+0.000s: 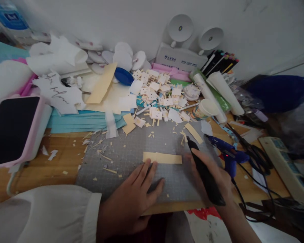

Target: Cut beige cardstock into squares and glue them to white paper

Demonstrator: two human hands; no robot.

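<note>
My left hand (138,189) rests on the grey cutting mat (131,141), fingers stretched out. Two fingertips press the lower edge of a cream paper strip (164,158), which lies level across the mat. In my right hand (218,175) is a black utility knife (205,173), slanting with its tip up and to the left. The tip is near some thin cream slivers (184,139), apart from the strip. Whether the blade is out is too small to tell. A shorter cream strip (194,133) lies beyond the knife.
Small paper figures with drawn faces (157,114) are heaped at the back. A blue glue gun (226,150) and black scissors (255,155) lie right, beside a power strip (285,168). Blue sheets (73,123) and a pink-cased phone (14,126) are at left; a paper cup (207,108) lies tipped.
</note>
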